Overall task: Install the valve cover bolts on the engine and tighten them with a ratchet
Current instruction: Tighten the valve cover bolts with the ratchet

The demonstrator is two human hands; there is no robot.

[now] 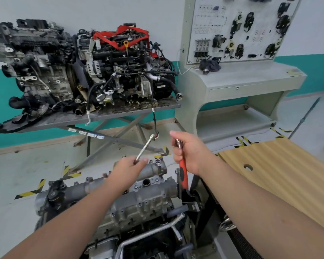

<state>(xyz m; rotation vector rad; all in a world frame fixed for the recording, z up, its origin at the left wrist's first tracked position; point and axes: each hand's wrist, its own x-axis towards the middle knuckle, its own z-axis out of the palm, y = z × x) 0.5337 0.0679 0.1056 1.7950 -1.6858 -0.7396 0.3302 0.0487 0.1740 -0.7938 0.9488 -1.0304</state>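
Grey cast metal, dull and oil-stained, makes up the valve cover (138, 193) of the engine (108, 208) below my arms. It lies low in the middle of my view and runs from lower left to upper right. Small bolt bosses dot its top and near edge, and a round open port sits near its far end. A bent silver pipe (153, 232) crosses the engine's near side.

My left hand (128, 170) hovers above the far end of the cover, fingers and thumb pinched on the lower end of a slim silver extension bar (144, 148). The bar slants up and to the right, clear of the engine.

My right hand (190, 152) is curled around the ratchet (182, 169), held upright just right of the cover's far end. Its chrome head shows above my fist and the orange and black handle hangs below it. I cannot make out any bolts in either hand.

Behind, two dirty engines (82, 68) sit on a steel table (120, 113), one draped with a red strap (120, 35). A pale training panel (232, 30) stands to the right, and a corrugated tan board (281, 174) lies beside my right forearm.
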